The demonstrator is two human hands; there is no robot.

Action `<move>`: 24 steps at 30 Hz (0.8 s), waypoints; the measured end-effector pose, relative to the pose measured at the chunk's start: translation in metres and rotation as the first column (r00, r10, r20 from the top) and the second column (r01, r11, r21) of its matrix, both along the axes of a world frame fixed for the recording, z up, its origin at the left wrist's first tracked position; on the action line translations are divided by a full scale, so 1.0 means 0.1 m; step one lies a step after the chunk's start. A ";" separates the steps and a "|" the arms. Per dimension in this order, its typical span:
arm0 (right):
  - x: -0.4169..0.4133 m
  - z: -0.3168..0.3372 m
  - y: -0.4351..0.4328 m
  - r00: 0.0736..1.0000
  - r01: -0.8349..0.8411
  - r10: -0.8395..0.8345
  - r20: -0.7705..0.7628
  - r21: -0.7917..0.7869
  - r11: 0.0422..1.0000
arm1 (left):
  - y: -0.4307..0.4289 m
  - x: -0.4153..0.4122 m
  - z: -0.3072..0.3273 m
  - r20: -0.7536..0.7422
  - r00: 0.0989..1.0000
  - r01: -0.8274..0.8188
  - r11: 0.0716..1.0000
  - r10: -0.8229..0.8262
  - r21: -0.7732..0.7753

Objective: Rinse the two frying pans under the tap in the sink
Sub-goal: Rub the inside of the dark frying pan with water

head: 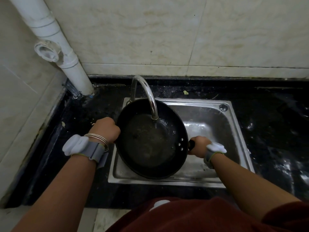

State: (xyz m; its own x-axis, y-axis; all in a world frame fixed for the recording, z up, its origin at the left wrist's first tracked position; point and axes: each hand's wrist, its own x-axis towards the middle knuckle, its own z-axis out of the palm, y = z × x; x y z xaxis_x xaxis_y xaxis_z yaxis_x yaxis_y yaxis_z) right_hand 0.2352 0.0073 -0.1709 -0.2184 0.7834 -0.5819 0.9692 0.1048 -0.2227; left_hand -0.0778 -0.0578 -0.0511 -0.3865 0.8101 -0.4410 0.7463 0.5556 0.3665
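A black frying pan (pixel 150 139) is held over the left part of the steel sink (pixel 217 118), tilted a little. The curved chrome tap (pixel 148 96) ends above the pan's inside and a thin stream of water falls into it. My left hand (pixel 107 128) grips the pan's left rim. My right hand (pixel 199 145) grips the black handle at the pan's right side. Only one pan is in view.
The sink is set in a wet black stone counter (pixel 275 131) with a few crumbs on it. A white drain pipe (pixel 55 42) runs down the back left corner against the tiled wall (pixel 167 30). A round hole (pixel 223 107) sits on the sink's back right rim.
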 end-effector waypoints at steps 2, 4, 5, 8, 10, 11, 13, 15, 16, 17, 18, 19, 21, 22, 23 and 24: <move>0.05 0.00 -0.04 0.996 0.086 -0.086 -0.012 0.055 0.995 | 0.03 0.03 -0.01 0.003 1.000 0.001 1.000 -0.001 0.016; 0.09 0.02 -0.09 0.988 0.154 -0.152 -0.030 0.081 0.985 | 0.05 0.07 -0.02 -0.025 1.000 0.016 0.999 -0.015 0.052; 0.11 0.03 -0.11 0.984 0.179 -0.176 -0.034 0.090 0.980 | 0.06 0.09 -0.02 -0.037 0.999 0.026 0.998 -0.023 0.066; 0.13 0.08 -0.17 0.971 0.238 -0.233 -0.052 0.134 0.962 | 0.09 0.12 0.00 -0.066 0.996 0.065 0.993 -0.059 0.101; 0.13 0.11 -0.21 0.963 0.268 -0.261 -0.065 0.159 0.950 | 0.10 0.13 0.02 -0.080 0.993 0.092 0.988 -0.082 0.122; 0.14 0.13 -0.23 0.959 0.284 -0.276 -0.072 0.178 0.942 | 0.11 0.14 0.03 -0.087 0.992 0.105 0.985 -0.094 0.135; 0.13 0.18 -0.25 0.950 0.311 -0.302 -0.074 0.210 0.927 | 0.11 0.15 0.04 -0.097 0.990 0.112 0.981 -0.098 0.156; 0.14 0.23 -0.28 0.949 0.314 -0.303 -0.084 0.252 0.915 | 0.13 0.16 0.03 -0.097 0.990 0.114 0.978 -0.098 0.176; 0.14 0.27 -0.30 0.950 0.311 -0.300 -0.083 0.278 0.909 | 0.14 0.16 0.03 -0.089 0.991 0.111 0.977 -0.096 0.184; 0.15 0.32 -0.31 0.951 0.308 -0.296 -0.085 0.307 0.901 | 0.15 0.17 0.03 -0.080 0.993 0.104 0.976 -0.090 0.192; 0.15 0.34 -0.31 0.953 0.302 -0.290 -0.086 0.332 0.893 | 0.15 0.16 0.02 -0.073 0.994 0.090 0.977 -0.077 0.195; 0.16 0.37 -0.32 0.955 0.295 -0.285 -0.082 0.371 0.881 | 0.17 0.16 0.01 -0.068 0.995 0.082 0.975 -0.069 0.209; 0.19 0.41 -0.30 0.959 0.276 -0.278 -0.062 0.439 0.855 | 0.18 0.17 -0.02 -0.054 0.997 0.065 0.971 -0.054 0.229; 0.21 0.42 -0.29 0.958 0.274 -0.280 -0.058 0.462 0.843 | 0.20 0.17 -0.04 -0.042 0.998 0.057 0.970 -0.048 0.238; 0.22 0.43 -0.28 0.958 0.273 -0.281 -0.056 0.476 0.836 | 0.21 0.18 -0.06 -0.027 0.999 0.048 0.969 -0.043 0.243; 0.24 0.43 -0.26 0.958 0.273 -0.283 -0.055 0.485 0.831 | 0.23 0.19 -0.07 -0.016 0.999 0.040 0.970 -0.037 0.240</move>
